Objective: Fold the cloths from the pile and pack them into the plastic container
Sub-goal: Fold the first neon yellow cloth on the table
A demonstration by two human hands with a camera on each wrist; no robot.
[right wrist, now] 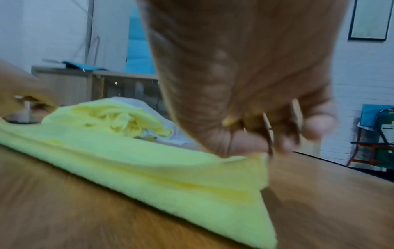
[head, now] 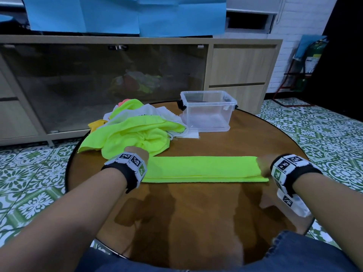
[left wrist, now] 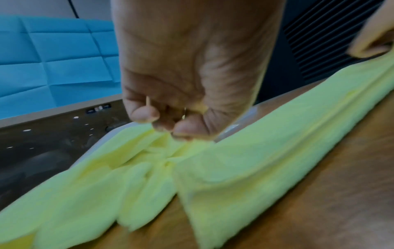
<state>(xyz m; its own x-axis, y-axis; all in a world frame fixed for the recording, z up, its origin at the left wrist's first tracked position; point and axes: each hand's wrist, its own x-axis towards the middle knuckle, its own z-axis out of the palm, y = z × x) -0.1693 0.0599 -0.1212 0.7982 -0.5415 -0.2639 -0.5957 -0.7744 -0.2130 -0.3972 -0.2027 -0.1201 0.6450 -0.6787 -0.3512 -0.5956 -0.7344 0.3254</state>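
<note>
A neon-yellow cloth [head: 202, 169] lies folded into a long strip across the round wooden table [head: 196, 203]. My left hand [head: 135, 152] pinches its left end, where the fabric bunches under my curled fingers [left wrist: 183, 128]. My right hand [head: 264, 165] pinches the far corner of the right end [right wrist: 255, 156], thumb against fingers. The strip [left wrist: 277, 143] stretches between both hands. Behind the strip sits the pile of cloths [head: 135, 128], mostly neon yellow and white, with orange and red bits. A clear plastic container [head: 208, 110] stands open and empty at the back of the table.
A low wooden cabinet [head: 137, 81] with dark glass doors runs behind the table. Green patterned floor tiles [head: 324, 134] surround it. A green object on a red stand [head: 306, 75] sits at the far right. My denim-clad legs [head: 294, 256] are at the table's near edge.
</note>
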